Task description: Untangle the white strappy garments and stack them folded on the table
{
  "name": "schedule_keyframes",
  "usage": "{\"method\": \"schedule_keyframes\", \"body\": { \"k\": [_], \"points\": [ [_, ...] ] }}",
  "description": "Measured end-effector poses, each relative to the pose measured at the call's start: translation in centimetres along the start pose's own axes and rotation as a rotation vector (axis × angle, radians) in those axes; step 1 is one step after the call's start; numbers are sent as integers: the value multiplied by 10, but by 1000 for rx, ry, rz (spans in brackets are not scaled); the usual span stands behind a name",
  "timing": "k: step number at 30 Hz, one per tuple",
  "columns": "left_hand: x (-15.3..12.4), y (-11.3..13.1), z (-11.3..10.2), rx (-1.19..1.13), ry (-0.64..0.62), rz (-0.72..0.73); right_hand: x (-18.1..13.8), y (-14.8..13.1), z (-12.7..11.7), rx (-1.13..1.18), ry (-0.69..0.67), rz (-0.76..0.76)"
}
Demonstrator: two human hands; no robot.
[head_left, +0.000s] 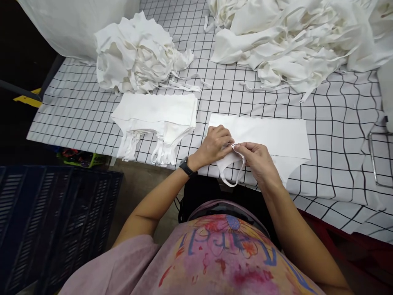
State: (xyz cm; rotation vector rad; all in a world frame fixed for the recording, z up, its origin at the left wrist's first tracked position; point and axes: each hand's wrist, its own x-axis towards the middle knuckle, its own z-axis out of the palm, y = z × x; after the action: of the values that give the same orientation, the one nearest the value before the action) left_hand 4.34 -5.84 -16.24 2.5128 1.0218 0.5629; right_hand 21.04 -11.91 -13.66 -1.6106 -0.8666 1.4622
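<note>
A white strapped garment, looking like a bra top (264, 130), lies flat on the checked cloth in front of me. Its narrow strap (229, 182) loops down over the table's front edge. My left hand (217, 142) rests on the garment's left part with fingers pinched at the strap's end. Close against it, my right hand (256, 157) pinches the same strap between thumb and forefinger, near a small dark-edged spot that may be a hook or slider. To the left sits a neat stack of similar white garments (156, 110), their straps hanging toward the front edge.
A loose heap of white garments (135, 53) lies at the back left, and a larger heap (288, 45) at the back right. A metal wire frame (373, 159) stands at the right edge. Dark blue crates (55, 217) are on the floor at the left.
</note>
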Motion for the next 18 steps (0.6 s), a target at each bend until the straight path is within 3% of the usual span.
{"method": "schedule_keyframes", "body": {
  "k": [12, 18],
  "points": [
    [1, -2, 2, 55, 72, 134, 7, -4, -8, -71, -52, 54],
    [2, 0, 2, 128, 109, 181, 9, -2, -8, -70, -17, 57]
  ]
}}
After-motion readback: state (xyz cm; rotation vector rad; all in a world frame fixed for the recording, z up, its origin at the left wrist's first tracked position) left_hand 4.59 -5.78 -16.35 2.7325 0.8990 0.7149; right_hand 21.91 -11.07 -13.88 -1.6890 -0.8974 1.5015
